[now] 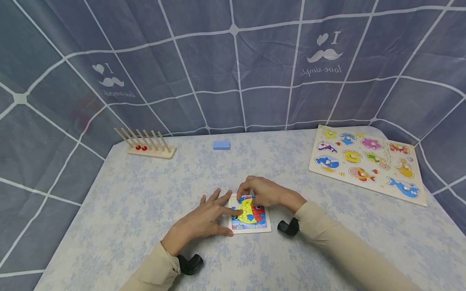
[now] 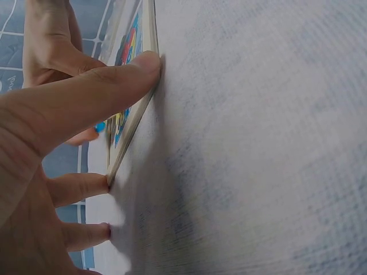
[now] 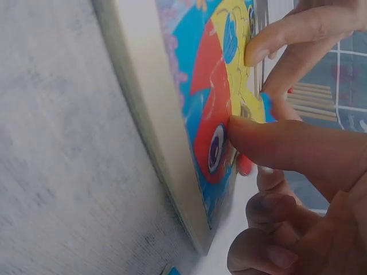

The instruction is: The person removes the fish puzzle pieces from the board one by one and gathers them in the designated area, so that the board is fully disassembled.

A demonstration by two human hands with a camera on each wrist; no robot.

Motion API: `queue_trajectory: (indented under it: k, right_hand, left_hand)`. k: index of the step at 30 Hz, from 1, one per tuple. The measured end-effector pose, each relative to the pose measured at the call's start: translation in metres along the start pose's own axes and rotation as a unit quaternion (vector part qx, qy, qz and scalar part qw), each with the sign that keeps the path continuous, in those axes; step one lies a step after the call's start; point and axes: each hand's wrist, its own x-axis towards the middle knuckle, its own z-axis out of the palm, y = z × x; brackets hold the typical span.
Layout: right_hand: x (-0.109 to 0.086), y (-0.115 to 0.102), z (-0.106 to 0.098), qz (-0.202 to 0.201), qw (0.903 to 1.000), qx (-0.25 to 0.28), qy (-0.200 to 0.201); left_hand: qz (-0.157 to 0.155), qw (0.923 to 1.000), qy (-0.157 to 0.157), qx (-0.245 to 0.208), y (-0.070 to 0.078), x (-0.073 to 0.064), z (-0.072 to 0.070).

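Where both hands (image 1: 208,218) (image 1: 265,190) cover the fish jigsaw (image 1: 249,219), parts are hidden.

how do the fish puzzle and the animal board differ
The fish puzzle is smaller than the animal board. The fish puzzle makes one picture; the animal board shows separate figures. The left hand and right hand touch the fish puzzle, not the animal board. Both boards lie on the table.

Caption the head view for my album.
Left hand rests on a fish jigsaw; right hand pinches a puzzle piece.
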Motion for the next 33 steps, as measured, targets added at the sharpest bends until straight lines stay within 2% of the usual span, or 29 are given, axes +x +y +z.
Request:
queue_trajectory:
  k: [8, 14, 18, 22, 29, 33]
  right_hand:
    - [-0.005, -0.003, 0.005, -0.030, 0.9980, 0.051, -0.021]
    - [-0.007, -0.001, 0.004, -0.033, 0.9968, 0.067, -0.028]
    - [-0.007, 0.000, 0.001, -0.032, 0.9982, 0.051, -0.006]
    - [-0.006, 0.003, 0.001, -0.011, 0.9986, 0.047, 0.023]
    - [-0.010, 0.007, -0.003, 0.033, 0.9915, 0.101, 0.076]
    - [-0.015, 0.011, -0.007, 0.043, 0.9858, 0.129, 0.098]
  left_hand:
    - [-0.007, 1.0000, -0.002, -0.001, 0.001, 0.000, 0.000]
    - [-0.007, 1.0000, 0.000, -0.002, 0.001, 0.000, 0.000]
    - [-0.008, 1.0000, 0.001, 0.001, 0.000, 0.001, 0.001]
    - [-0.009, 0.9999, 0.000, 0.005, 0.000, 0.001, 0.002]
    - [-0.008, 1.0000, 0.000, 0.002, 0.001, 0.001, 0.001]
    - [-0.011, 0.9999, 0.001, 0.002, 0.001, 0.001, 0.001]
